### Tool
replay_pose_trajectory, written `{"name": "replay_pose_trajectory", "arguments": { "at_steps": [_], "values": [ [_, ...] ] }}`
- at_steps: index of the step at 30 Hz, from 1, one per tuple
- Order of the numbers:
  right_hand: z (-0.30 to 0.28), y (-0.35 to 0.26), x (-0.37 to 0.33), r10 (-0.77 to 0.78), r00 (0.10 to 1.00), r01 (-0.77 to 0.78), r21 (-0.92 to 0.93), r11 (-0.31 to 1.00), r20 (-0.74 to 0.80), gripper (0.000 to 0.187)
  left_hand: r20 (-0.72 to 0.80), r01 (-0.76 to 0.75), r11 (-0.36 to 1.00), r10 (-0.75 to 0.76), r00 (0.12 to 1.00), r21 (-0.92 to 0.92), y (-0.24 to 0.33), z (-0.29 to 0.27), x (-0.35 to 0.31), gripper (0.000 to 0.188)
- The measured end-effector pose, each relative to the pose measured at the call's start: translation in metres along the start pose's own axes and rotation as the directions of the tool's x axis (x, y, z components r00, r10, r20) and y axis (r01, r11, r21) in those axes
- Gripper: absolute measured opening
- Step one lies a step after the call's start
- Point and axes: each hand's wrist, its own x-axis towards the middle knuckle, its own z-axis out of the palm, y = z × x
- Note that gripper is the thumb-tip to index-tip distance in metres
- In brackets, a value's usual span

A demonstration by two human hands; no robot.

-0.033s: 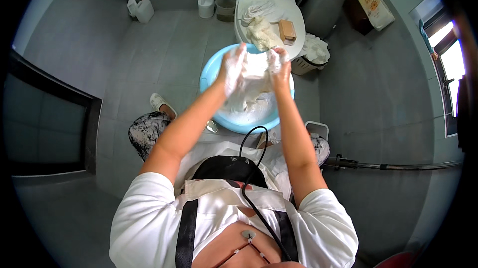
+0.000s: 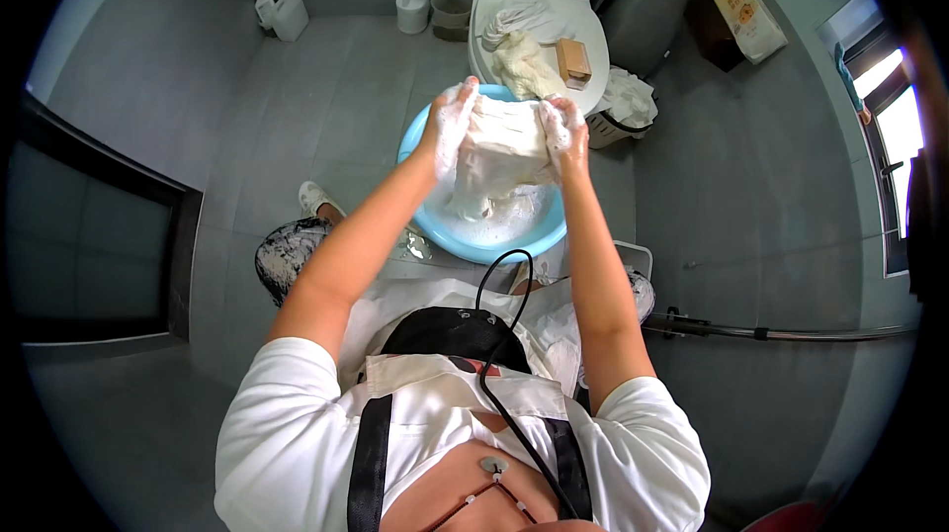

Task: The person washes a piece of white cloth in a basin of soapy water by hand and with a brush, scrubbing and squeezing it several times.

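Note:
Between my two hands a wet white cloth [image 2: 504, 141] is stretched by its upper edge, its lower part hanging down toward foamy water. My left hand [image 2: 455, 127], coated in suds, grips the cloth's left side. On the right side my right hand [image 2: 564, 133] holds the other end, also soapy, fingers closed round the fabric. Below them a light blue basin [image 2: 486, 253] stands on the floor between my feet, with suds [image 2: 489, 227] across its water. Whether the cloth's lowest folds touch the water, I cannot tell.
Beyond the basin, a toilet lid [image 2: 591, 33] bears a white cloth [image 2: 529, 18], a cream cloth [image 2: 522, 67] and a brown box-shaped block [image 2: 573, 62]. A laundry basket [image 2: 625, 102] stands to its right; a pump bottle [image 2: 412, 6], grey bucket [image 2: 451, 16] and white jug [image 2: 290, 16] to its left.
My hands have drawn slightly apart, the left one moving left and up. The cloth between them is now spread wider and flatter, and the hands look less blurred.

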Motion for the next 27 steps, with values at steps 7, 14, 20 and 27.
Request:
{"name": "replay_pose_trajectory", "arguments": {
  "at_steps": [7, 14, 20, 27],
  "values": [
    [-0.029, -0.01, -0.001, 0.287, 0.911, -0.402, 0.473, 0.784, 0.297, 0.023, 0.202, -0.14, 0.958, 0.089, 0.975, 0.252, 0.001, -0.016, 0.001, 0.047],
    [-0.035, -0.009, 0.005, 0.133, 0.936, -0.189, 0.145, 0.971, 0.325, 0.016, 0.449, -0.273, 0.75, -0.035, 0.893, 0.602, -0.001, -0.006, -0.007, 0.06],
    [-0.033, -0.03, -0.01, -0.014, 0.814, 0.374, -0.504, 0.779, 0.581, 0.029, 0.571, -0.54, 0.439, 0.071, 0.818, 0.718, -0.022, -0.032, 0.021, 0.045],
    [-0.049, 0.008, -0.001, 0.338, 0.771, -0.496, 0.176, 0.85, 0.541, 0.022, 0.282, 0.165, 0.937, -0.255, 0.925, 0.308, -0.022, -0.029, 0.001, 0.022]
  ]
}}
